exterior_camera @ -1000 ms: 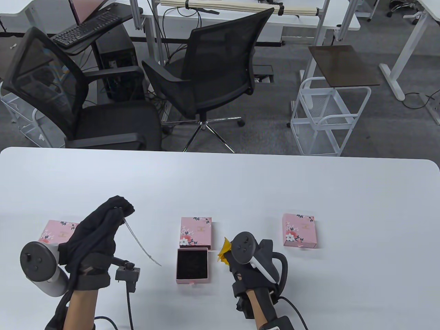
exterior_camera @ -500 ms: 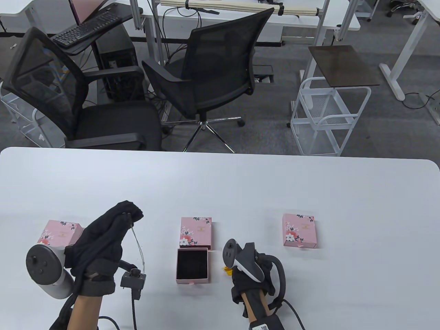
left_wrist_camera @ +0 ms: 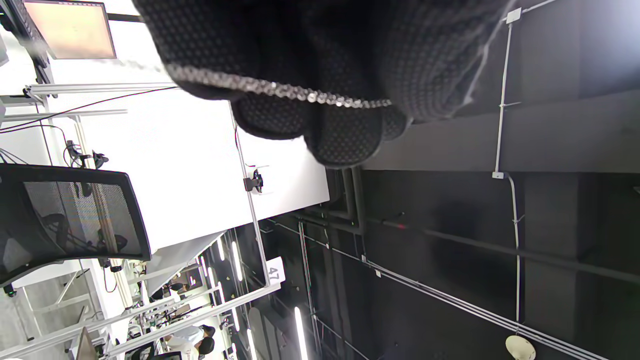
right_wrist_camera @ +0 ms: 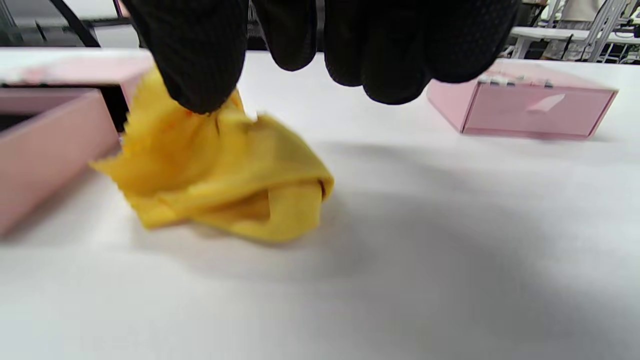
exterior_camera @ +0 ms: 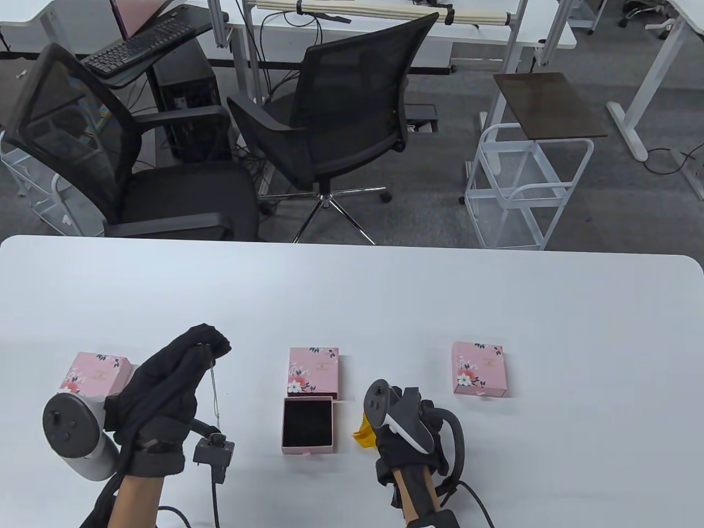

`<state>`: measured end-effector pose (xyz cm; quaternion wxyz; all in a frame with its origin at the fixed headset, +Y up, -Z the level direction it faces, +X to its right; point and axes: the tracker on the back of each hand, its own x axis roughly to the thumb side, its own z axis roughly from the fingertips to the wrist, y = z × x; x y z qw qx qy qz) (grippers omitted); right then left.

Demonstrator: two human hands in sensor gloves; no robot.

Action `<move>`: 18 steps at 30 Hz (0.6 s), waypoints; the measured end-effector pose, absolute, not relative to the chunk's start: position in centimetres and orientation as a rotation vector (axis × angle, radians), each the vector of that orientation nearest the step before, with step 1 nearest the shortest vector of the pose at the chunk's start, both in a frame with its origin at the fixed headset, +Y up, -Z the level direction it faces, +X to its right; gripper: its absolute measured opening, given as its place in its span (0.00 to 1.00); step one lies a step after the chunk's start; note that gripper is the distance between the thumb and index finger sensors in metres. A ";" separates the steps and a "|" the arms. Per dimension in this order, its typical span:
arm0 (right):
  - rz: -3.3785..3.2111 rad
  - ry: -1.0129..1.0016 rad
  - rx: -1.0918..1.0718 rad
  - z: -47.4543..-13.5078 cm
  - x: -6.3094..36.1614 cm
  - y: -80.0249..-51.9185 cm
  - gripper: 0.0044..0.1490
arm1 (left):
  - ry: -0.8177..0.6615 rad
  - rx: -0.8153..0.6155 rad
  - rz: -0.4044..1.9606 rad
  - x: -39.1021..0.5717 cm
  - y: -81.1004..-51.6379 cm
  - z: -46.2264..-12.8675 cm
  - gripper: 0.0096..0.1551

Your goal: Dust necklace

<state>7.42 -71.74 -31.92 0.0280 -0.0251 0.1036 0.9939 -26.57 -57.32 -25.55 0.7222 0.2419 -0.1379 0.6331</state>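
Both hands work near the table's (exterior_camera: 385, 286) front edge: left hand (exterior_camera: 165, 385) pinches the necklace (exterior_camera: 215, 393), dangling; right hand (exterior_camera: 410, 440) grips the yellow cloth (right_wrist_camera: 215, 175), touching the table in the right wrist view. Open pink box (exterior_camera: 308, 423) holds only black lining.

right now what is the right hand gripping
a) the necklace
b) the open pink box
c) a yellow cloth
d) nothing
c: the right hand pinches a crumpled yellow cloth that touches the table beside the open pink box, while the necklace hangs from the left hand.
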 end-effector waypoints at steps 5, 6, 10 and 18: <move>2.913 -0.149 0.165 -30.4 5.8 -67.4 0.33 | -0.317 0.515 1.372 -25.8 -57.5 -25.9 0.19; 2.839 -0.214 0.242 -30.0 5.1 -66.2 0.32 | -0.318 0.508 1.367 -25.6 -57.6 -25.9 0.19; 2.542 -0.178 0.527 -28.8 2.6 -62.4 0.34 | -0.327 0.483 1.338 -24.8 -58.0 -26.2 0.19; 2.360 -0.139 0.789 -27.9 -2.8 -61.0 0.47 | -0.371 0.429 1.277 -22.8 -58.7 -26.5 0.19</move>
